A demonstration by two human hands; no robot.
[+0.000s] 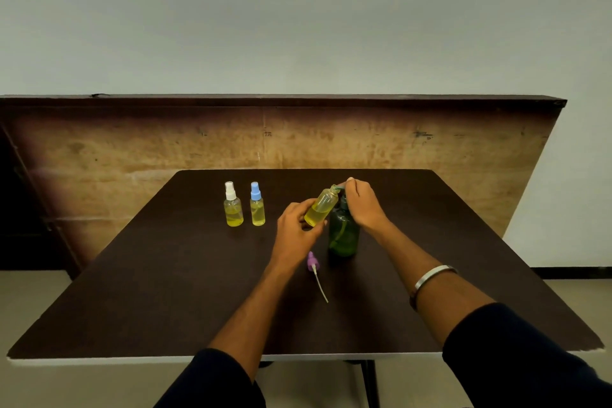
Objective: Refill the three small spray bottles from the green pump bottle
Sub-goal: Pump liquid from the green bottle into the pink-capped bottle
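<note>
My left hand (294,228) grips an uncapped small bottle (323,205) of yellow liquid, tilted with its open mouth up against the pump spout. My right hand (362,204) is curled over the pump head of the green pump bottle (344,235), which stands upright on the dark table (165,291). Just in front of my left hand, the purple spray cap (313,262) lies with its dip tube pointing toward me. Two capped spray bottles stand to the left, one with a white cap (232,205) and one with a blue cap (257,205), both holding yellow liquid.
A wooden board (132,149) leans against the wall behind the table. The table's near edge (132,359) runs just ahead of my sleeves. A metal bangle (430,278) circles my right wrist.
</note>
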